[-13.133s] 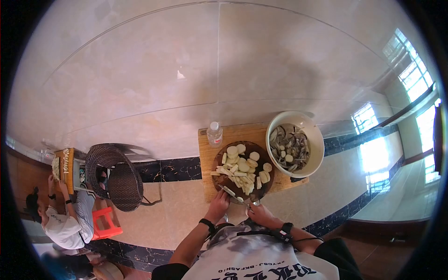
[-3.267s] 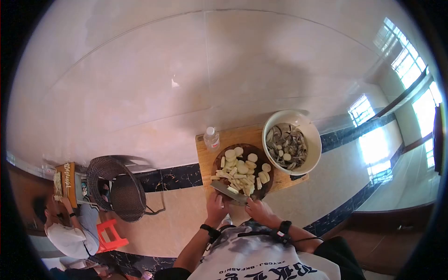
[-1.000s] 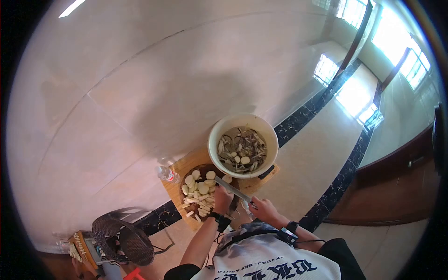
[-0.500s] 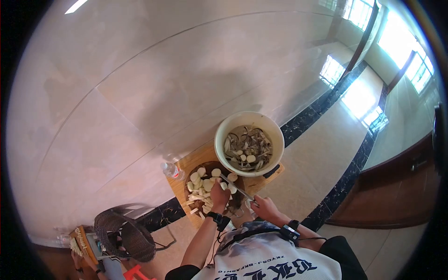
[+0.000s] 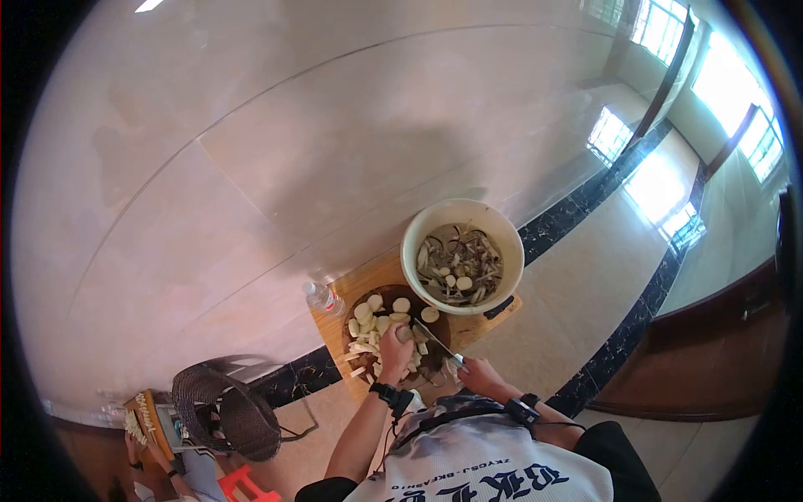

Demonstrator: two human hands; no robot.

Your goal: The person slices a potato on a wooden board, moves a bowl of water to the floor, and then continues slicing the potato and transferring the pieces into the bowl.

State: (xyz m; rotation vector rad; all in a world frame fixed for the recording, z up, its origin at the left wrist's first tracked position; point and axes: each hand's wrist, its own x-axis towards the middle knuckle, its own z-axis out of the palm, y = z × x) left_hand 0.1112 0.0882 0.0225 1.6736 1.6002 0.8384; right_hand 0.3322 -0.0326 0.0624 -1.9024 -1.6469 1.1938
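My right hand (image 5: 480,376) is closed round the handle of a kitchen knife (image 5: 437,340), its blade pointing up and left over the round dark cutting board (image 5: 437,365). My left hand (image 5: 395,351) is closed on a pale vegetable chunk (image 5: 405,334) close to the blade. Cut pale vegetable pieces (image 5: 366,325), some round and some in sticks, lie on the board left of and beyond my hands. Just beyond the board stands a large cream bucket (image 5: 407,257) with dark-edged strips (image 5: 468,259) and a few round pale chunks in it.
Bucket, board and a plastic bottle (image 5: 324,299) share a low wooden table (image 5: 365,275) against the tiled wall. At lower left are a dark woven basket (image 5: 255,427), a red stool (image 5: 247,485) and another person's hands (image 5: 138,452) at a small board of pale sticks.
My view has shifted, so the table and bucket appear farther right. The knife blade is angled more steeply beside the chunk in my left hand.
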